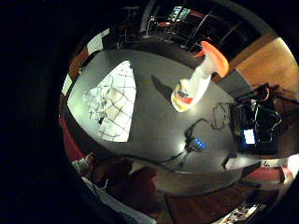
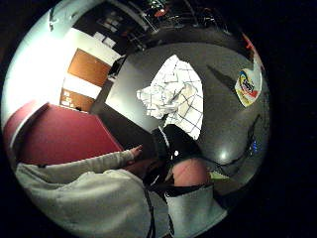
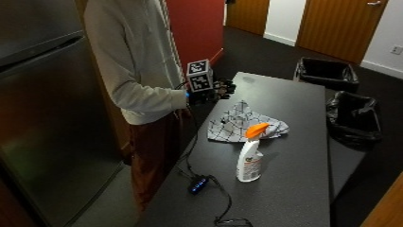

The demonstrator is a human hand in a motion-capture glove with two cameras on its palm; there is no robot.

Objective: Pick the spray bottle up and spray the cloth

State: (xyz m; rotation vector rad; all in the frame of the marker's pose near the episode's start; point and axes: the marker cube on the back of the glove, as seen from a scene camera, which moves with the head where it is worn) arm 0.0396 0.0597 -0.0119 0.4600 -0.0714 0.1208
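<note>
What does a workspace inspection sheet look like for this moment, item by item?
Surface: dark grey table, long, seen best in the outside view.
Job's things: spray bottle with orange top stands upright, untouched; checked cloth lies crumpled beside it, apart from it.
Clutter: small box with blue lights near the table's edge.
Grip: gloved right hand is raised over the table edge near the cloth and holds nothing; whether its fingers are curled cannot be told.
Cables: black cable runs from the box across the table.
Surroundings: two black-lined bins, red wall, wooden doors, metal fridge.
</note>
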